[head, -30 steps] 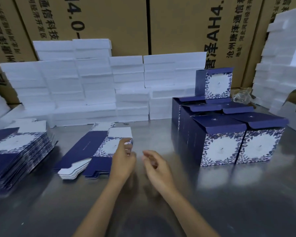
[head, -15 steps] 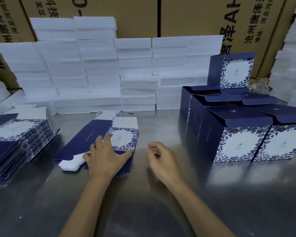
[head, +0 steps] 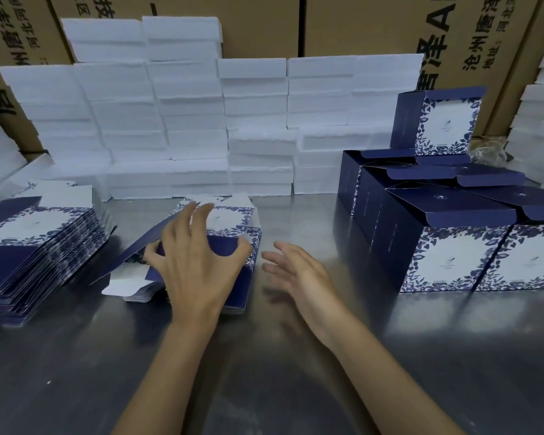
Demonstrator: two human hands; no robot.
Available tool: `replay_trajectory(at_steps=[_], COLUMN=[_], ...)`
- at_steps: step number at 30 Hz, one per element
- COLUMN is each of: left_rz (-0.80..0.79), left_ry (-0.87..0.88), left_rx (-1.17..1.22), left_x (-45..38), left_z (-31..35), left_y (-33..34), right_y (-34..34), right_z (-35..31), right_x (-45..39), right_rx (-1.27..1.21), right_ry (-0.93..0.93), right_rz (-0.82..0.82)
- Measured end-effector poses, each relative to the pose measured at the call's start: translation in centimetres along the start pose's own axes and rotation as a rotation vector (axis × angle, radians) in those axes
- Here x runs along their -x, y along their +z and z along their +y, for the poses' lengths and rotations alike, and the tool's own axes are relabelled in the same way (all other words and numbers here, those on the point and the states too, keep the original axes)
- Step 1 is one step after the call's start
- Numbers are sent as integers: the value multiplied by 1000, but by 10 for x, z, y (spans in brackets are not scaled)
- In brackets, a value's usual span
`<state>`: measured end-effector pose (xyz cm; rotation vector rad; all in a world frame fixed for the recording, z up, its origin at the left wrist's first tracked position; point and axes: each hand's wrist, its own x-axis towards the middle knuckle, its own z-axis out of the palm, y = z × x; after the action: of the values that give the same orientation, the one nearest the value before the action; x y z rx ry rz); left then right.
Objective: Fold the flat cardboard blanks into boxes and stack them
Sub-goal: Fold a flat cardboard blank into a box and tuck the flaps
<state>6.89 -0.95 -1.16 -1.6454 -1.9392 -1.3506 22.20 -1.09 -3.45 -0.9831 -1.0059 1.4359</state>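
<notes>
Left hand [head: 198, 265] spread over the top blank [head: 230, 233] of the small pile of flat blanks [head: 182, 290], near the middle of the bench [head: 264, 387], between the tall pile of blanks [head: 35, 252] at the left edge and the folded boxes [head: 471, 246] at the right. Fingers curled, thumb [head: 242, 246] hooked on the right side of the top blank, little finger at its left fold; blank gripped and partly raised off the pile, left panel tilted up. Long axis of the blank running away from the person, toward the back edge. Right hand [head: 299, 271] just beside the pile's right edge, apart from it, fingers straight and loosely fanned, holding nothing. Blank lying directly left of those fingertips [head: 270, 254]; left hand nearer, already in contact. Probable next move: right hand onto the right panel to square the sleeve open. Several boxes already folded, one stacked [head: 443, 120] on the back row; many blanks remaining.
</notes>
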Motion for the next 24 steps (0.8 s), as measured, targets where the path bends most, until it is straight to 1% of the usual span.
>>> replay_trajectory(at_steps=[2,5,8,11,13,15,16,18,19,20,22,24], left_rz=[69,156,181,132,55,-23,-37,-5,27,56,73,12], left_ry=[113,295,404,472,456,443,452,450,419,359,179,-27], left_rx=[-44,-122,-164,-178,-160,-128,-112,-69,-38,-2,106,338], left_x=[6,15,25,35,39,43,44,42,38,33,22,11], left_z=[10,24,42,55,58,60,60,56,53,49,37,21], left_y=[-1,-2,-3,-3,-2,-2,-1,-2,-3,-4,-5,-6], right_y=[4,11,13,6,-3,-15,-21,-34,-42,-50,-66,-78], right_z=[-6,-14,-18,-21,-24,-28,-31,-35,-37,-39,-40,-40], right_x=[5,10,10,10,9,5,3,2,2,2,3,3], right_rx=[-236,-409,-548,-594,-571,-525,-489,-427,-398,-366,-288,-220], right_ry=[113,191,223,249,216,126,76,-8,-42,-69,-120,-160], right_rz=[-141,-262,-279,-248,-183,-109,-77,-18,9,36,85,112])
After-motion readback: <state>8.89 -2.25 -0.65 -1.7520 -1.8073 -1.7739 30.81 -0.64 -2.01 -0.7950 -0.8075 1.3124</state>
